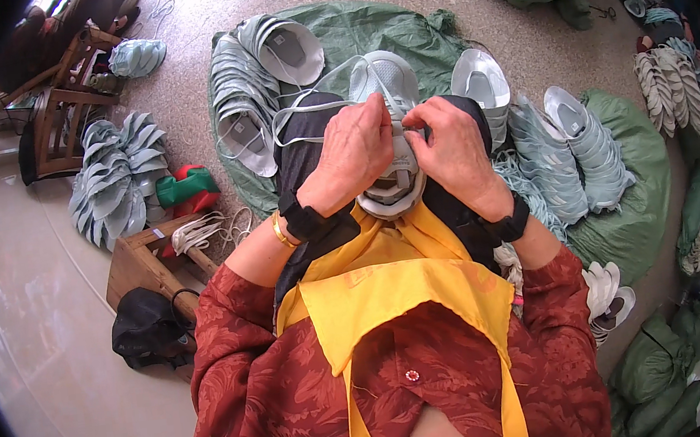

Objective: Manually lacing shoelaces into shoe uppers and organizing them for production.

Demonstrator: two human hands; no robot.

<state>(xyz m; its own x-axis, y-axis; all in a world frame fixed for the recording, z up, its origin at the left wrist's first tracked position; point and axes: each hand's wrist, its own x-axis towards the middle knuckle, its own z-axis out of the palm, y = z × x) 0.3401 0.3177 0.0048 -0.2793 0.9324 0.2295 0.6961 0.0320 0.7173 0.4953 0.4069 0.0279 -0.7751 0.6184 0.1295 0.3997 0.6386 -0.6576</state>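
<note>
Red patterned shirt (261, 390) nearest, pale-grey sneaker (388, 68) between my knees, left hand (353, 148) pinching its white lace (299, 142), right hand (455, 143) curled alongside, pinch unclear; toe-end lacing looks done, long loops not yet drawn through.

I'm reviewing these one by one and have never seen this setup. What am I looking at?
There is no machine: one fisheye camera on a person's head looks down, so edges bend. The left hand seems to pinch a pale lace; the right hand has its fingertips at the shoe, though its grip is hidden. The shoe points away from the person, above the yellow apron. Beyond, a green sheet lies on the floor, with stacked shoe uppers on its left part.
</note>
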